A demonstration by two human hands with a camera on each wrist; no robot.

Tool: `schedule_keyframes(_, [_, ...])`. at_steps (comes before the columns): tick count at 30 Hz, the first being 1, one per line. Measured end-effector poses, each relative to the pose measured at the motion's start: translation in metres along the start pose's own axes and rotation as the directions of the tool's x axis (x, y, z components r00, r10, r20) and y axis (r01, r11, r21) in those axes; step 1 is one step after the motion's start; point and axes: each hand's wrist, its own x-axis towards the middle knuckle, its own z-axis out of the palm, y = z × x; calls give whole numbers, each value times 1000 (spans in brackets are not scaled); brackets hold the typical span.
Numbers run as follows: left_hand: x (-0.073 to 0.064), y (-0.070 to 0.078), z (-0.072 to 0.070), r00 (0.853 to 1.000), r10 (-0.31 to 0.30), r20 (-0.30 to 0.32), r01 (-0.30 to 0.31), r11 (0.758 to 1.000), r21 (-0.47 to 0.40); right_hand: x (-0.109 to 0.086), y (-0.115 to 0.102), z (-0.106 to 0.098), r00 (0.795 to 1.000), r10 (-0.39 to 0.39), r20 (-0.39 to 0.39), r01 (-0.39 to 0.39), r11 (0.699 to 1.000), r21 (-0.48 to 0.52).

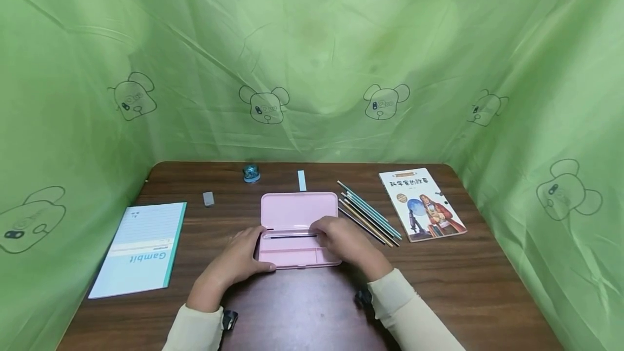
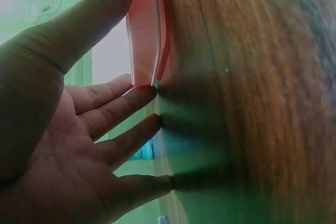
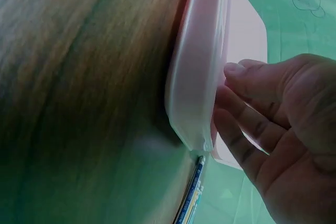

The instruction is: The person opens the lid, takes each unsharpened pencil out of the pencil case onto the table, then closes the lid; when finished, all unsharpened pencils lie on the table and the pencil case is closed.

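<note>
A pink pencil case [image 1: 299,211] lies on the table with its lid raised at the back. In its long rear compartment lies a dark pencil [image 1: 291,236], its right end hidden by my right hand [image 1: 347,238]. That hand reaches over the case's right side, fingers bent down into the compartment at the pencil; the fingertips are partly hidden behind the case wall [image 3: 197,61] in the right wrist view. My left hand [image 1: 239,256] holds the case's left end, thumb at the front corner and fingers towards the hinge. In the left wrist view its other fingers [image 2: 131,142] are spread.
Several pencils [image 1: 372,215] lie to the right of the case, beside a picture-covered book [image 1: 421,205]. Behind it are a blue strip [image 1: 301,180] and a small blue-green round object [image 1: 251,173]. A grey eraser [image 1: 208,199] and a notebook [image 1: 141,248] lie leftward.
</note>
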Motion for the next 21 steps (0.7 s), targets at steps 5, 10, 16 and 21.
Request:
schedule_keyframes(5, [-1,1,-2,1000,8,-2,-8,1000,4,-1,-1,1,999,-27,-21,26,999,-30])
schedule_keyframes(10, [-1,4,-3,1000,-14,25,14,999,29,-1,-2,2,999,-53,-8,52,997,-65])
schedule_keyframes(16, [-1,4,-3,1000,-11,26,10,1000,28,-1,-6,1,997,-65,38,70,986,-153])
schedule_keyframes(21, [-1,4,-3,1000,-11,24,10,1000,24,1,-9,1,998,-57,40,65,974,-217])
